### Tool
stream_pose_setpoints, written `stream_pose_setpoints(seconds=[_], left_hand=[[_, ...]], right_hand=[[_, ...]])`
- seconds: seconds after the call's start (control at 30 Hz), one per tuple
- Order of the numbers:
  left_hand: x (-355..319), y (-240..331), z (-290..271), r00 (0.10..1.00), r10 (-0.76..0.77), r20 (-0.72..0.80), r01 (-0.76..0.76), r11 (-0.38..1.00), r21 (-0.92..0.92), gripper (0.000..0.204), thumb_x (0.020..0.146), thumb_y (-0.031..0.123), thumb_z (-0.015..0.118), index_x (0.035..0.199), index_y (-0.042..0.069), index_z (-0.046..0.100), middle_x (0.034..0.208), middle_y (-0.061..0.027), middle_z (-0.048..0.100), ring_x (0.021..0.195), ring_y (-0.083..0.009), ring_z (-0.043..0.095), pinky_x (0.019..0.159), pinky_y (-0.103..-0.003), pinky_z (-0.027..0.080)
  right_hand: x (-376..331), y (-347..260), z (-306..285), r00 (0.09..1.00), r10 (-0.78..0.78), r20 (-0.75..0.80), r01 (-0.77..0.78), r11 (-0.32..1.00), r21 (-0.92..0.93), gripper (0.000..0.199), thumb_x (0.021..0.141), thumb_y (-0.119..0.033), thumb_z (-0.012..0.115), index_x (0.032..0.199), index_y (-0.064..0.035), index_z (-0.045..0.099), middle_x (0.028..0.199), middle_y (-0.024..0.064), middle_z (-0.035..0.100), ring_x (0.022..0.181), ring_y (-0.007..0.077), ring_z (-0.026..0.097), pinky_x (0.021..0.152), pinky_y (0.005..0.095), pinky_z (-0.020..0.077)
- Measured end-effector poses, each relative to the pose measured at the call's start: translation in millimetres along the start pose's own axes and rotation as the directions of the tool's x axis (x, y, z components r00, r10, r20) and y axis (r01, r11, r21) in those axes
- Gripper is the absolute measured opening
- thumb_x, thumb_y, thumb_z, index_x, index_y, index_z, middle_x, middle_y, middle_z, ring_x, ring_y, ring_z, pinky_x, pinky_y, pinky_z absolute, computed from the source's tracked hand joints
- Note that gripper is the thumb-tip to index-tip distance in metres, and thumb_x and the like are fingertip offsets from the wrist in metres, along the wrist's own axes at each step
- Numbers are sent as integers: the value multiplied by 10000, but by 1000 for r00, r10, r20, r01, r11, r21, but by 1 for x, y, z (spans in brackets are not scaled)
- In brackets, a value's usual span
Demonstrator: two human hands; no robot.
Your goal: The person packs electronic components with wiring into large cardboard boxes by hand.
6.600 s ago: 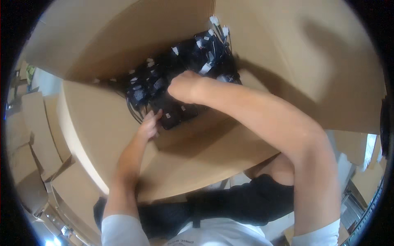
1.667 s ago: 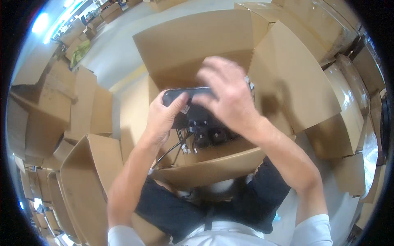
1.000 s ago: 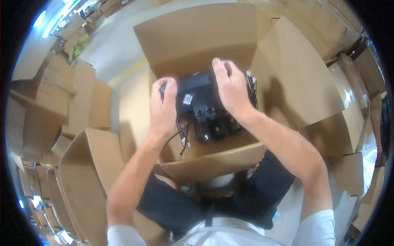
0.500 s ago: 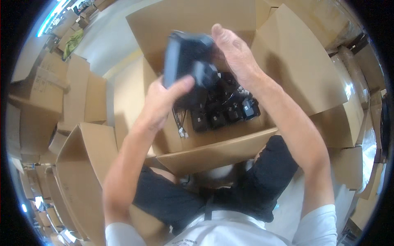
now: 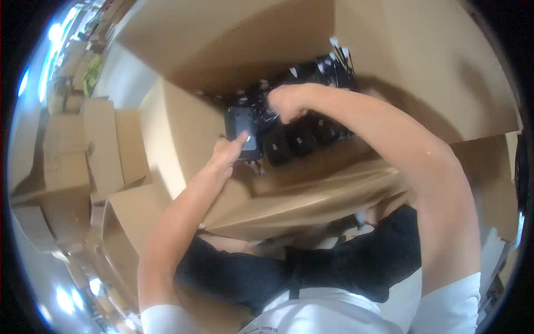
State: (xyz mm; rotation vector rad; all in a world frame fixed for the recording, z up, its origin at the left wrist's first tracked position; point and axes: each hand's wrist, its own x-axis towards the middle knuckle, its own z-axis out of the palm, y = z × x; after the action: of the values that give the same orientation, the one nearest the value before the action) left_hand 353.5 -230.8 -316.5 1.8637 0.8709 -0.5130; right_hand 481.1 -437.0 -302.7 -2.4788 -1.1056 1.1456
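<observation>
Head view: left hand (image 5: 227,153) grips black device (image 5: 243,131); right hand (image 5: 286,102) fisted among blurred black units (image 5: 311,133), grasp unclear.

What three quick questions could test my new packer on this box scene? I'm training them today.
1. True or false: both hands are inside the open box.
2. The left hand touches: A) a black device B) a roll of tape C) a bottle.
3. What colour are the items packed in the box?

Key: 1 true; 2 A; 3 black.
</observation>
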Motion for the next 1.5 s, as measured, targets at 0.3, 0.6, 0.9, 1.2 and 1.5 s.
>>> stream_pose_setpoints(seconds=[0.3, 0.6, 0.9, 1.2, 1.5], left_hand=[[104, -117, -5, 965, -159, -207, 194, 967, 163, 508, 966, 391, 685, 1179, -67, 634, 1061, -183, 712, 896, -317, 692, 742, -435, 538], [84, -113, 30, 984, 53, -172, 90, 680, 728, 604, 980, 524, 580, 1063, -68, 669, 1052, -309, 690, 1047, -458, 663, 861, -522, 515], [75, -96, 45, 992, 80, 99, -115, 243, 963, 602, 947, 543, 588, 1142, -22, 658, 1258, -258, 618, 1134, -396, 633, 933, -477, 518], [82, -131, 45, 932, 10, 362, -358, -127, 925, 907, 954, 553, 577, 1490, -131, 315, 1547, -338, 331, 1449, -369, 374, 1151, -439, 364], [85, -137, 73, 983, 158, 90, -97, 36, 995, 916, 894, 438, 707, 1422, -213, 339, 1084, -214, 675, 996, -280, 706, 773, -357, 604]], right_hand=[[44, -41, 49, 985, -166, -55, 163, 985, -62, 318, 800, -55, 713, 1115, -34, 752, 1196, 182, 708, 1132, 329, 675, 942, 422, 544], [64, -37, 62, 989, -147, -9, 146, 989, -12, 307, 861, -107, 662, 1152, -51, 744, 1229, 164, 700, 1153, 311, 669, 963, 399, 537], [66, -35, 65, 991, -131, -33, 130, 990, -48, 298, 850, -90, 671, 1136, -58, 750, 1232, 147, 702, 1155, 296, 669, 961, 386, 535], [72, -56, 45, 956, -292, -15, 290, 954, -78, 265, 847, -92, 674, 1096, -48, 753, 1192, 170, 707, 1124, 311, 673, 940, 394, 538], [77, 1, 48, 949, -220, -226, 106, 897, -430, 218, 879, -168, 633, 1038, -112, 771, 1139, 101, 727, 1138, 249, 643, 946, 387, 472]])
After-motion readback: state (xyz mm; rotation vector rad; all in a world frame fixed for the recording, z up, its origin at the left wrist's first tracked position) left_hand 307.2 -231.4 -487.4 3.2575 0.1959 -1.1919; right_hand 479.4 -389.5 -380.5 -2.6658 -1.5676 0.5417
